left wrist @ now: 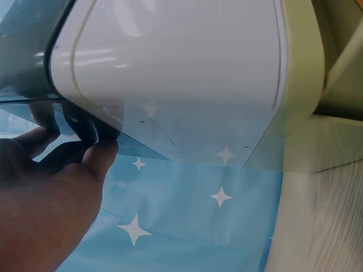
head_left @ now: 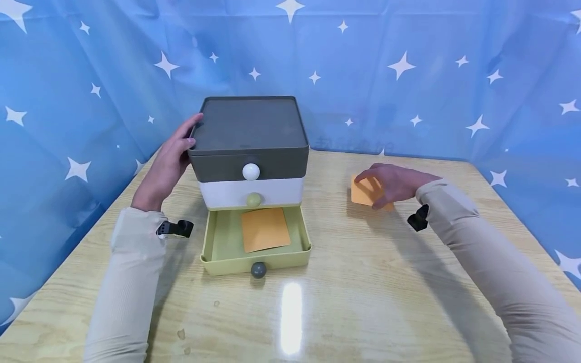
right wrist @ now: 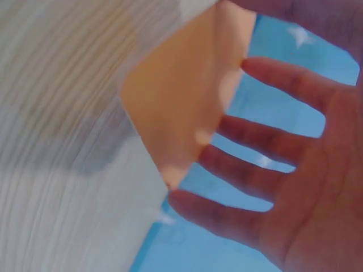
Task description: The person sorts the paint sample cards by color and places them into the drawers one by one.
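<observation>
A small drawer box with a dark grey top tier, a white tier and a green bottom tier stands on the table. My left hand rests its fingertips against the dark tier's left side, at the top edge. In the left wrist view, the fingers of that hand touch the dark wall. The green bottom drawer is pulled out, and an orange card lies tilted inside. To the right of the box, my right hand holds another orange card between thumb and fingers by its edges, low over the table.
Round knobs sit on the drawer fronts: a white knob, a green knob and a dark grey knob. A blue curtain with white stars hangs behind the wooden table. Each wrist carries a black strap.
</observation>
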### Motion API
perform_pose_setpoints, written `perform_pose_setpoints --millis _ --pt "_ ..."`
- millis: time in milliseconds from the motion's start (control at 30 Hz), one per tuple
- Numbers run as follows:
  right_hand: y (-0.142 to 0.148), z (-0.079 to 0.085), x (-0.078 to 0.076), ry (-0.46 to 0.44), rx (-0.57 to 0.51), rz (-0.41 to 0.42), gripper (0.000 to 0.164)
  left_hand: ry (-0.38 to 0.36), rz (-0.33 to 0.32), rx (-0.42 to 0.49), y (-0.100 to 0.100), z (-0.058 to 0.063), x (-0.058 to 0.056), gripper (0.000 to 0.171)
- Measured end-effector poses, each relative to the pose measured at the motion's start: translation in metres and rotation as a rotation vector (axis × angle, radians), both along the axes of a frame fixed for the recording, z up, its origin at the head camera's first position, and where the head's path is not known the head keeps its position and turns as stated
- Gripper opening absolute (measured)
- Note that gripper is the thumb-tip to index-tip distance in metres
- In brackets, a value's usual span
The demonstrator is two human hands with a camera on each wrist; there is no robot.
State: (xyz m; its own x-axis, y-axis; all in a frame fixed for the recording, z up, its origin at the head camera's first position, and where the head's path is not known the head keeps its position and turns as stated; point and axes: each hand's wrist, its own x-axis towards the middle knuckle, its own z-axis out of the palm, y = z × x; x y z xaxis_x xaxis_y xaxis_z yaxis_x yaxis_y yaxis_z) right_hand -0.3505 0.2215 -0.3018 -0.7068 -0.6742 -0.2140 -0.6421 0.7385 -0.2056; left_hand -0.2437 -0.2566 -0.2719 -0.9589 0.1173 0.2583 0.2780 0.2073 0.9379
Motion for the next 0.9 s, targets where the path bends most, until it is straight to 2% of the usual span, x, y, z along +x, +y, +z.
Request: perform_pose_setpoints --millis 167,433,900 --pt "-0.016 0.006 0.024 -0.040 -0.018 0.051 0.072 -0.004 0.004 0.004 0.000 0.001 0.000 0.057" --pt "-0.035 0.010 0.054 -0.004 -0.044 0.150 0.069 0.002 -0.006 0.023 0.001 0.001 -0.001 0.057" --pt "-0.057 0.012 0.084 -0.032 -0.095 0.222 0.070 0.004 0.001 0.011 0.001 0.001 0.001 0.056"
